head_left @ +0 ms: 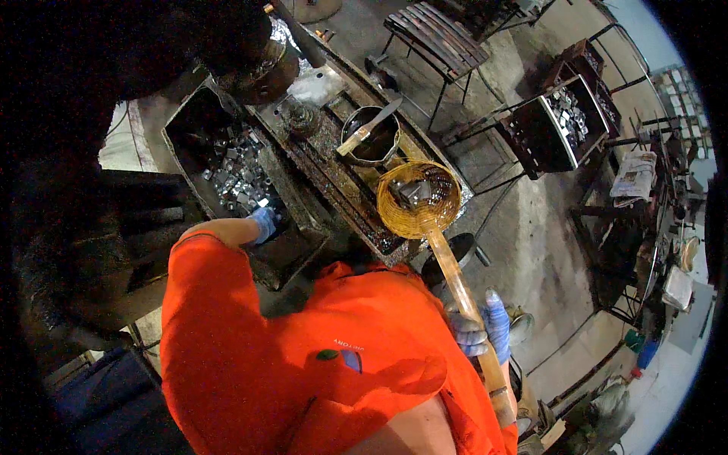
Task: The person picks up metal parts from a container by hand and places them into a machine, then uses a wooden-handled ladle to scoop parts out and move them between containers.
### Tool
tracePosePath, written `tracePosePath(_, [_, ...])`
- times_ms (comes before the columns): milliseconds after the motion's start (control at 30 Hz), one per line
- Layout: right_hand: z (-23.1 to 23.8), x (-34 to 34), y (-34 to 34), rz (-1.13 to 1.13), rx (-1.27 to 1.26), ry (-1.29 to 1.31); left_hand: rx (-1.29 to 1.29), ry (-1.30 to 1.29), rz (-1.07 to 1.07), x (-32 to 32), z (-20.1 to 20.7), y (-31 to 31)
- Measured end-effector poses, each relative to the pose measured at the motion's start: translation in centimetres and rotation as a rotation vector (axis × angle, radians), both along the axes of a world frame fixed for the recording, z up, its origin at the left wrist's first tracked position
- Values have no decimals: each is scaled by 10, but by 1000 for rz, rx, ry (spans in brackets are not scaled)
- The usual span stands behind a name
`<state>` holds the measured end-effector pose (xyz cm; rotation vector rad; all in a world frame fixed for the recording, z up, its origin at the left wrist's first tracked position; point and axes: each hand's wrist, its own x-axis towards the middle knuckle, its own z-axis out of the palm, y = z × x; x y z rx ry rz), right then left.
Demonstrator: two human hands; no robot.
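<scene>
My right hand [481, 326], in a blue and grey glove, is closed around the wooden handle of a wicker basket scoop [385, 215]. Its thumb stretches out beside the handle. A few grey metal pieces [413, 193] lie inside the round yellow basket, which is held over the end of a greasy bench. On the left, my left hand [265, 224], in a blue glove, reaches into a dark metal bin [309, 226]. Small shiny metal pieces [241, 178] are heaped there, just beyond the hand. Shadow hides its fingertips, so I cannot make out any hold.
A round pot [369, 157] with a wood-handled flat brush [371, 127] across its rim stands on the bench [303, 155]. Beyond are a slatted stand [436, 38] and a raised tray [531, 136] of metal pieces. A cluttered rack [633, 220] lines the right side.
</scene>
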<state>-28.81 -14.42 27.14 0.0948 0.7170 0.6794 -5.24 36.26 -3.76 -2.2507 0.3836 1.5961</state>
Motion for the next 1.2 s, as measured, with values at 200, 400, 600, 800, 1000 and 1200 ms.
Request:
tracePosePath(200, [-1, 0, 0, -6, 16, -1, 18, 56, -585, -2, 19, -13])
tracePosePath(400, [-2, 1, 2, -15, 33, -24, 100, 133, -870, -2, 19, -18])
tracePosePath(600, [-4, -1, 4, -23, 12, -45, 78, 146, -955, 8, 31, -28])
tracePosePath(800, [-5, 0, 3, -32, 48, -50, 18, 92, -859, 9, 40, -22])
tracePosePath(1000, [-14, -3, -2, -29, 77, -87, -57, 44, -367, 17, 57, -31])
tracePosePath(1200, [-12, 1, -8, -1, 103, -80, -284, -195, 183, 30, 60, -20])
